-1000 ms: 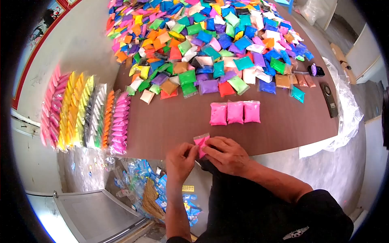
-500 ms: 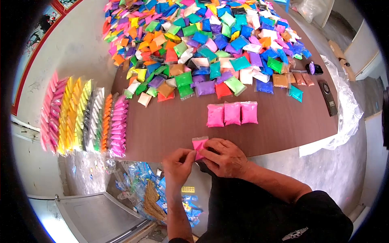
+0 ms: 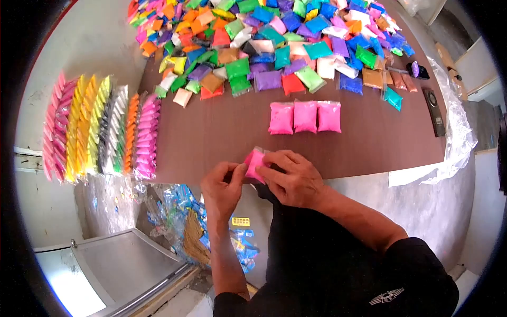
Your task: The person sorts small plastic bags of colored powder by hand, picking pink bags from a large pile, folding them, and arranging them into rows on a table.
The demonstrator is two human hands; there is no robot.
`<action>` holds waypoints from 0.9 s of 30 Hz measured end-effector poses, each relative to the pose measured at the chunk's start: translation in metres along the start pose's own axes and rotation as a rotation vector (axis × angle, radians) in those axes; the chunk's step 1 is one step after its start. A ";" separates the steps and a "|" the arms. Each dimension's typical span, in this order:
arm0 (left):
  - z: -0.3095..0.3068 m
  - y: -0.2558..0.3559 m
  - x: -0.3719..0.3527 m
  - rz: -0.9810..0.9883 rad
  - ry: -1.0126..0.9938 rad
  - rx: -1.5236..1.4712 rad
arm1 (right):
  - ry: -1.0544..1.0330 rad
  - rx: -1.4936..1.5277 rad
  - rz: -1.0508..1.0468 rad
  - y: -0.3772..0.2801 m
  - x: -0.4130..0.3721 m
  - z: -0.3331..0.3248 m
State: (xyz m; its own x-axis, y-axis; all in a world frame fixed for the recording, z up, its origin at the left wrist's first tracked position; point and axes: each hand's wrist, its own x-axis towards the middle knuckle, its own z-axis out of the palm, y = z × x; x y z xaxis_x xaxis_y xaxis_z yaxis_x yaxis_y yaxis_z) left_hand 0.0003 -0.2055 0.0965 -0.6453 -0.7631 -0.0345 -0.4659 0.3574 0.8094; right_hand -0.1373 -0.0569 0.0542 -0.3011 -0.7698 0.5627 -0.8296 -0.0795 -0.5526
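Observation:
Both hands grip one small pink packet at the near edge of the brown table. My left hand pinches its left side and my right hand covers its right side. Just beyond, three pink packets lie side by side in a row. Farther back spreads a big heap of coloured packets in several colours.
Rows of packed packets in pink, yellow, green, white and orange stand at the table's left end. A dark remote-like device and clear plastic sheeting lie at the right. Below the table are a bag of blue packets and a metal box.
The view has shifted, so the table sits higher in frame. The pink packet has tilted in my hands, which stay closed on it at the table edge.

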 end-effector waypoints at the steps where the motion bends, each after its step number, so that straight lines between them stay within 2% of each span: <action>1: 0.001 0.002 -0.005 0.058 -0.035 0.002 | 0.019 -0.014 -0.007 0.000 -0.001 0.001; 3: 0.006 0.001 -0.011 0.109 -0.062 -0.001 | 0.007 -0.017 -0.006 0.001 -0.001 0.003; 6: 0.013 -0.007 -0.007 0.182 0.023 0.007 | 0.028 -0.032 -0.012 0.001 -0.001 0.004; 11: 0.006 -0.020 0.007 0.141 0.037 0.089 | 0.016 -0.021 -0.009 0.001 0.001 0.003; 16: 0.000 -0.002 -0.011 0.119 0.099 0.048 | 0.020 -0.022 0.037 0.001 0.002 0.006; 18: 0.006 0.001 -0.023 0.185 0.109 0.014 | 0.032 -0.024 0.043 0.000 0.004 0.007; 27: 0.022 -0.029 -0.014 0.147 0.231 0.004 | 0.000 -0.029 0.062 0.002 0.007 0.008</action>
State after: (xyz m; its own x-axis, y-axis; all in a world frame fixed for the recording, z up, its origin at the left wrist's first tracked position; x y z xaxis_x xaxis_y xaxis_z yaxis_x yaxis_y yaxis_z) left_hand 0.0096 -0.1932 0.0602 -0.5511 -0.8054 0.2183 -0.3804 0.4753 0.7933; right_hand -0.1368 -0.0674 0.0522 -0.3526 -0.7724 0.5282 -0.8226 -0.0133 -0.5685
